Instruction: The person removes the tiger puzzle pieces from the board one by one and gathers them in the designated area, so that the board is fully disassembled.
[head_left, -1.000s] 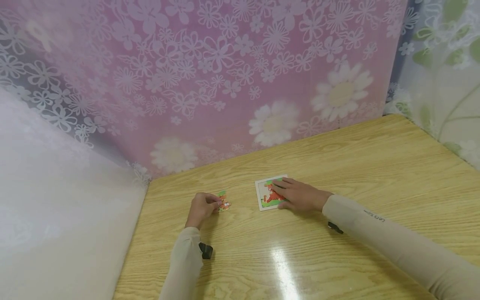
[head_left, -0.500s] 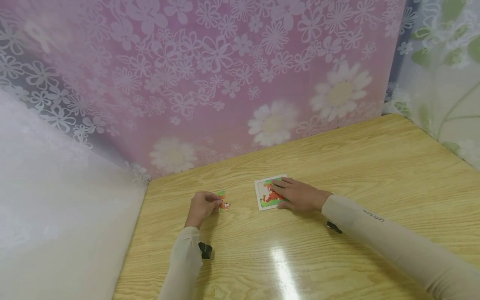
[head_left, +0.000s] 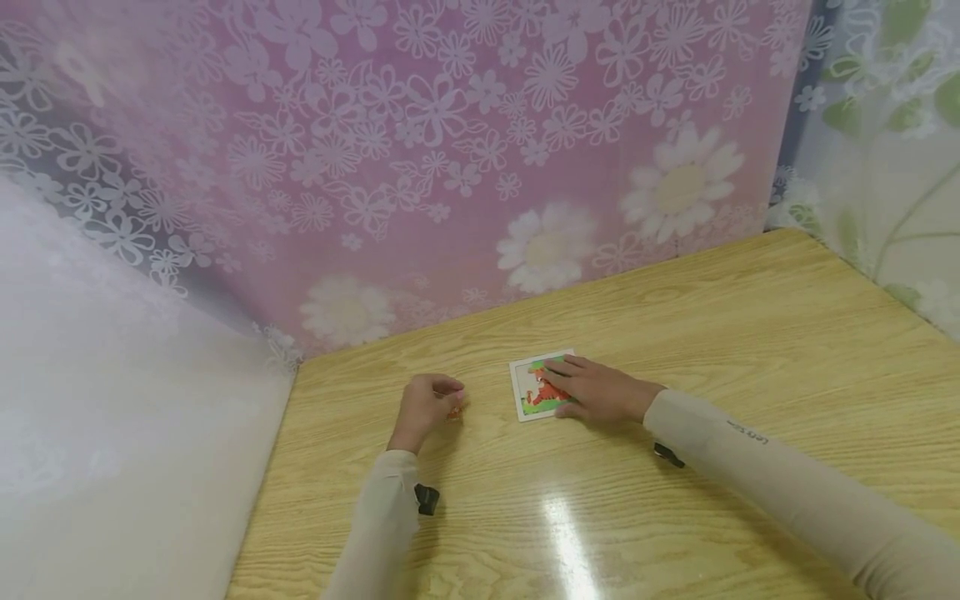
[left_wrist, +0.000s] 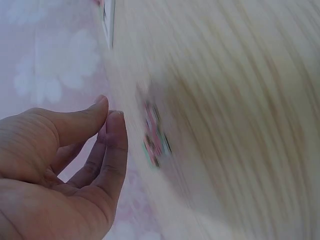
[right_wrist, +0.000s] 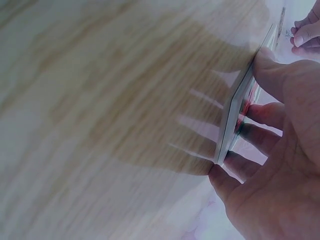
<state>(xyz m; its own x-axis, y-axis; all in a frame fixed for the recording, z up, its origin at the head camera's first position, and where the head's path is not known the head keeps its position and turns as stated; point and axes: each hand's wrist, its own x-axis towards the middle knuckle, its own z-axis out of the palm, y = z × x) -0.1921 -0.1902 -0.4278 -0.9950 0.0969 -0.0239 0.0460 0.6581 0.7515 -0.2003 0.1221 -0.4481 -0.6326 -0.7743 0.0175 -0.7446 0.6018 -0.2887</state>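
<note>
Surface: a light wooden table (head_left: 750, 333) with visible grain, filling the lower right of the head view; a bright glare patch sits near the bottom centre.
Middle of the frame: a small square puzzle board (head_left: 534, 390) with a white border and a green and orange picture lies flat on the wood.
Left of it: a loose puzzle piece (head_left: 454, 412), mostly hidden, lies on the table apart from the board.

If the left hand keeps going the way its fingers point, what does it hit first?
Probably the small loose puzzle piece lying on the table just ahead of the left hand; its fingertips look clear of it. Beyond lies the puzzle board. Blur makes depth uncertain.
</note>
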